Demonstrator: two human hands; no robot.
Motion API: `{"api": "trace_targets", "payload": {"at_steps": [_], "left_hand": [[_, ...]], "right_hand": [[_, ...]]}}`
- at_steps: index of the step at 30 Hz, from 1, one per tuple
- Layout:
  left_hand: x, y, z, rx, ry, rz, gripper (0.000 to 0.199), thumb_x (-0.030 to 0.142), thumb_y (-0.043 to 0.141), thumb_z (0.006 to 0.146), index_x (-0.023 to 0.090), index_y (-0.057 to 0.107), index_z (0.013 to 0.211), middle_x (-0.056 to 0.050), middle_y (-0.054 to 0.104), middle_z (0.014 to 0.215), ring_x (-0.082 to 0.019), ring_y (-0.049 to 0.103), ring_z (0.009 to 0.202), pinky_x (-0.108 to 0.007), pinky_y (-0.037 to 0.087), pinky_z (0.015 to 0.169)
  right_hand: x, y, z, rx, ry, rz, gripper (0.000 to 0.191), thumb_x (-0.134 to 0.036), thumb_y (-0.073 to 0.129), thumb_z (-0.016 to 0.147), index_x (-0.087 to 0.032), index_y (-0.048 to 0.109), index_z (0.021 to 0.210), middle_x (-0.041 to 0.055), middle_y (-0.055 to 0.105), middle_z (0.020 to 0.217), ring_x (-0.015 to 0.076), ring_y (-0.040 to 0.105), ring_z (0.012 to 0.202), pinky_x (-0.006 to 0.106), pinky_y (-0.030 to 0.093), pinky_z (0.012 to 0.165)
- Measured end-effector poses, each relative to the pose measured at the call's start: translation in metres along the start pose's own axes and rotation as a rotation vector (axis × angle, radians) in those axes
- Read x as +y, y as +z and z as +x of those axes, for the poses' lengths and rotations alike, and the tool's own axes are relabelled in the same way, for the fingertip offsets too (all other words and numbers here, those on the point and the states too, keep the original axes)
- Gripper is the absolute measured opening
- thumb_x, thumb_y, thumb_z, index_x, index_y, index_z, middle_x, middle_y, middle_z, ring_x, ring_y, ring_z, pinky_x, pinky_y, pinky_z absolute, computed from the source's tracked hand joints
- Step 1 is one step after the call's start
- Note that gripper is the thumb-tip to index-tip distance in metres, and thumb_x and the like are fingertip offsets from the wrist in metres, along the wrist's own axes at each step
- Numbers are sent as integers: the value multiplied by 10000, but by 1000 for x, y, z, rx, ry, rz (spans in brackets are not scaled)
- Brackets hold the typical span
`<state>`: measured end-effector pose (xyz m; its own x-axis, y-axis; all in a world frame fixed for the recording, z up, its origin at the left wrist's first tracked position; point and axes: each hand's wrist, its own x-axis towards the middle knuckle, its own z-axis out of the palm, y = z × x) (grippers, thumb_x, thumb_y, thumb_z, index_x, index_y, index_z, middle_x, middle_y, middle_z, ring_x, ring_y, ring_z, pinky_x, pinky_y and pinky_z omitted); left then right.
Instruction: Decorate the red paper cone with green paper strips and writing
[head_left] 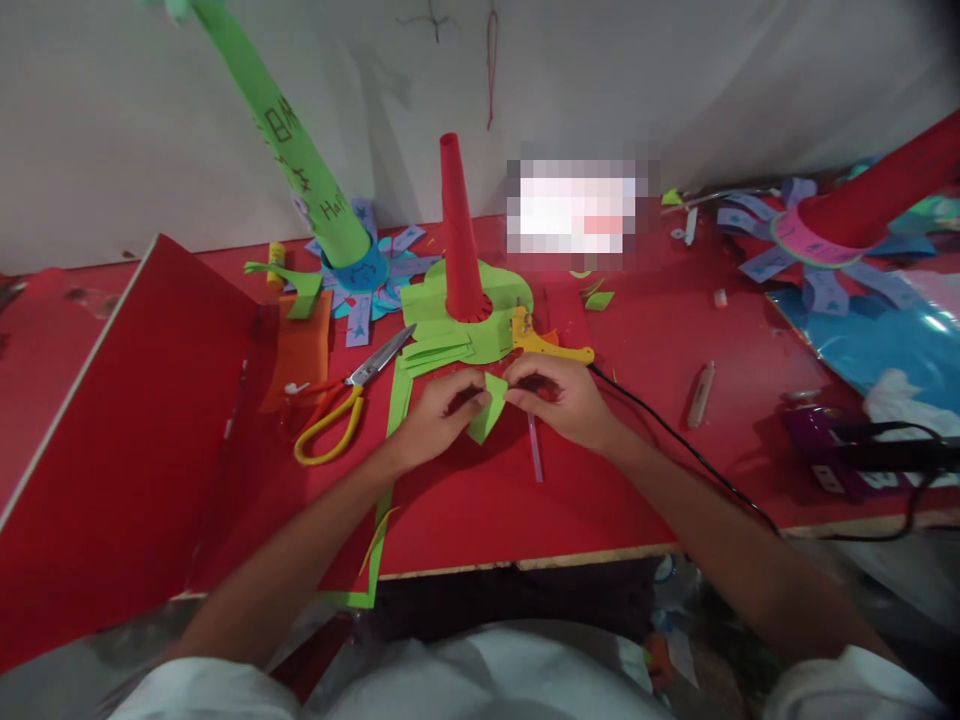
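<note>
Between my two hands is a small piece of green paper [489, 408], pinched at its upper edges. My left hand [444, 410] closes its thumb and fingers on the left edge. My right hand [562, 398] grips the right edge the same way. Just beyond them a red paper cone [460, 230] stands on a green paper base [510, 290], with green strips [442, 348] lying at its front. A yellow glue gun [555, 345] rests right behind my right hand, and a clear glue stick [535, 447] lies below that hand.
Yellow-handled scissors [352, 400] lie open on the left, near a standing red board [135, 430]. A green paper tube [292, 150] stands behind. At right are a cutter knife [701, 394], a purple box [817, 450] and a red tube [892, 200]. A black cord [682, 435] crosses the red table.
</note>
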<state>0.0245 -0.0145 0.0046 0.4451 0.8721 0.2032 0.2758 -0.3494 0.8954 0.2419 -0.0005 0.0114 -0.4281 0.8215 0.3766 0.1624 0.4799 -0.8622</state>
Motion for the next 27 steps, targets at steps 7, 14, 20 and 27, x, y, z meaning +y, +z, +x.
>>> {"api": "trace_targets", "payload": {"at_steps": [7,14,20,27], "left_hand": [[-20,-27,1,61,18,305,157,234,472,1004,193,624,1000,-33,666,903,-162,621,820,-285,494,732],[-11,-37,0,-117,41,987,205,81,475,875,186,646,917,-87,690,897,-274,640,922,-446,491,872],[-19,-37,1,14,63,1026,319,19,420,884,195,668,981,-84,696,976,-277,628,1009,-472,492,952],[-23,-35,0,66,66,924,346,5,423,871,198,691,975,-72,707,971,-261,628,999,-453,508,935]], "right_hand": [[28,-45,2,100,-13,-589,174,-324,530,1034,-239,676,997,77,715,967,253,637,943,385,472,835],[53,-69,6,-25,30,-797,217,-263,469,1016,-224,656,1119,106,705,1079,292,619,1019,408,467,871],[50,-66,4,-151,70,-894,406,-491,602,973,-199,632,1253,137,703,1119,336,623,1027,439,459,879],[52,-77,5,-227,38,-908,329,-410,560,993,-189,651,1219,138,705,1080,325,620,994,430,437,872]]}}
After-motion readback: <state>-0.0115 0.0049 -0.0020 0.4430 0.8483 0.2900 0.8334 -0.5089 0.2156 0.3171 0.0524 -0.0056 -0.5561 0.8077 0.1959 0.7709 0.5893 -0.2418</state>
